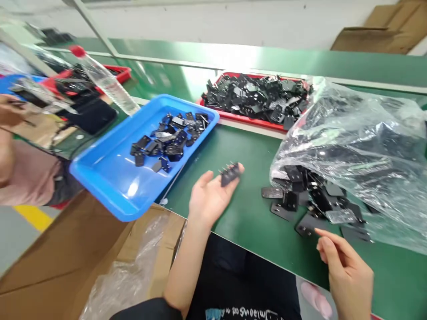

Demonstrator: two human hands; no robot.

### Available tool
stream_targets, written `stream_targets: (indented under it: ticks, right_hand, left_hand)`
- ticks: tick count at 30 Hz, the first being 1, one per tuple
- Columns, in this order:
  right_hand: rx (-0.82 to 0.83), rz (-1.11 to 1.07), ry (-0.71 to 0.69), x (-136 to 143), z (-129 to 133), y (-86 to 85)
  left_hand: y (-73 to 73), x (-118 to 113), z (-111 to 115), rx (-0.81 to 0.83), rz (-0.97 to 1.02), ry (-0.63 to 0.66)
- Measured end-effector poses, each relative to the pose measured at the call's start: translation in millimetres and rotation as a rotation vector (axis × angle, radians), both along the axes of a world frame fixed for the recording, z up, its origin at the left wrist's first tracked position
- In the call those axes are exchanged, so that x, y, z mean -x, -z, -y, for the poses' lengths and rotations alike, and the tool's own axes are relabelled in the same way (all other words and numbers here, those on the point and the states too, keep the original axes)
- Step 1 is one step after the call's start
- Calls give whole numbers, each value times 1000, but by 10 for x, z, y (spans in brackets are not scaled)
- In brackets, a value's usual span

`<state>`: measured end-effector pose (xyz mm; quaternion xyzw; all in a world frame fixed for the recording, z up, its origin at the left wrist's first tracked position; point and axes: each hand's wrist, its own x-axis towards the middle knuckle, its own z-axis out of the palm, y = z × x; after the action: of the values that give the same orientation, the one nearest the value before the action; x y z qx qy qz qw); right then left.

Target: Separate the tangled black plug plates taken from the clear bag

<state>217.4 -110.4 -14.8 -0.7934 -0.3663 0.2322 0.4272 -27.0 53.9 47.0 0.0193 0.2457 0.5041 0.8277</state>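
Observation:
My left hand (210, 200) is palm up over the green bench, its fingers holding a few small black plastic pieces with metal pins (230, 174), the pins upward. On the right, my right hand (347, 266) has its index finger stretched toward a flat black plastic piece (308, 224) at the near edge of a loose pile; whether the fingertip touches it I cannot tell. The thumb lies near that finger and the others are curled, with nothing visible in them. The pile of black plastic parts (320, 195) spills from the mouth of a clear plastic bag (360, 146).
A blue tray (110, 178) with black pinned parts stands left. Behind is a red tray (240, 116) heaped with black pieces. A bottle (106, 82) leans beside the blue tray. An open cardboard box (66, 253) sits below. Another person's arm (6, 120) shows far left.

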Motion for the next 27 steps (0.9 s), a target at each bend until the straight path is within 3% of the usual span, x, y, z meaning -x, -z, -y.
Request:
stream_targets:
  ticks: [2, 3, 5, 8, 10, 12, 15, 17, 20, 23, 27]
  right_hand:
    - [33, 7, -22, -22, -3, 43]
    - [46, 12, -36, -27, -5, 56]
    - [56, 24, -58, -28, -9, 70]
    - [-13, 77, -38, -4, -31, 67]
    - [-131, 196, -22, 30, -66, 51]
    - [-252, 390, -72, 72, -119, 30]
    - [-262, 633, -261, 131, -200, 17]
    - [-191, 674, -355, 155, -230, 27]
    - [-157, 658, -350, 152, -228, 54]
    - [-161, 654, -280, 120, -202, 60]
    - [-180, 613, -266, 108, -184, 12]
  left_hand:
    - [-154, 290, -218, -148, -10, -309]
    - [-212, 414, -308, -210, -14, -397]
    - [-274, 573, -430, -271, -34, -446]
    - [-239, 534, -430, -286, -123, -385]
    - [-160, 355, -308, -289, -264, -325]
    - [-61, 112, -118, -368, -527, -207]
    - [106, -270, 195, -723, -1079, 142]
    - [231, -498, 360, -980, -1363, 288]
    - [418, -750, 490, -1172, -1615, 310]
    - [533, -853, 501, -1177, -1736, 296]
    - [500, -816, 471, -1142, -1569, 247]
